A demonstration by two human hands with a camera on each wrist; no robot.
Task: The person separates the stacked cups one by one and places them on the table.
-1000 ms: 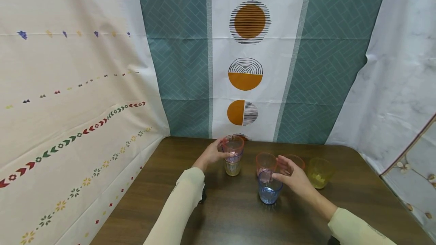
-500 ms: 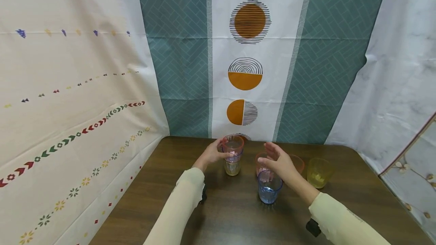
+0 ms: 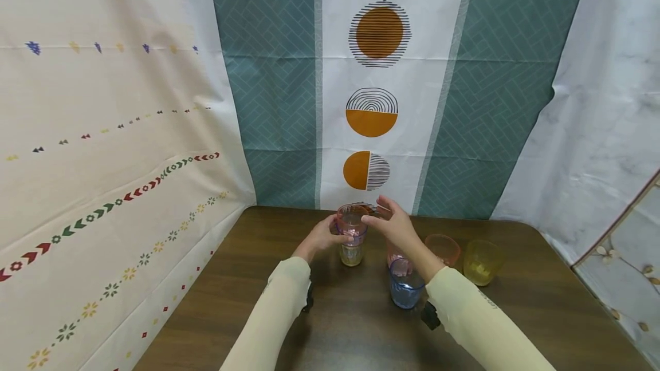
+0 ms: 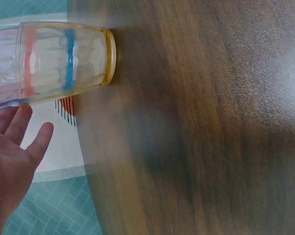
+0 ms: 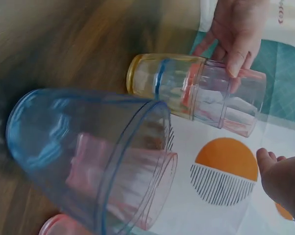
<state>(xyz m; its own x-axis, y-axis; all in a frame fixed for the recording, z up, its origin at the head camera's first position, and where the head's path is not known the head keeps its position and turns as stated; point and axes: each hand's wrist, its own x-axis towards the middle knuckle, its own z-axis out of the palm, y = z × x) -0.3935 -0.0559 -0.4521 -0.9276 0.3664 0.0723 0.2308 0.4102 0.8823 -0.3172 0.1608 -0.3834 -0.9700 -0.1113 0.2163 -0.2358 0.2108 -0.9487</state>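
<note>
A stack of nested clear plastic cups (image 3: 352, 253) stands on the table, yellow at the bottom, purple-rimmed in the middle, and pink on top. My left hand (image 3: 321, 238) holds it from the left, thumb in front and other fingers behind, as the right wrist view also shows. My right hand (image 3: 398, 229) hovers at the stack's upper right, fingers spread and bent slightly, holding nothing. Below the right forearm is a blue cup (image 3: 404, 293), with a pink cup (image 3: 393, 252) just behind it, partly hidden by that arm. In the right wrist view the blue cup (image 5: 44, 132) looms close.
To the right of the right forearm stand a reddish cup (image 3: 444, 248) and a yellow cup (image 3: 480, 265). The brown wooden table (image 3: 356, 336) ends at a patterned cloth (image 3: 371, 176) hanging behind it, with more cloth along both sides.
My right hand has moved left and away from me, from above the blue and pink cups to beside the stack. The left hand still holds the stack.
</note>
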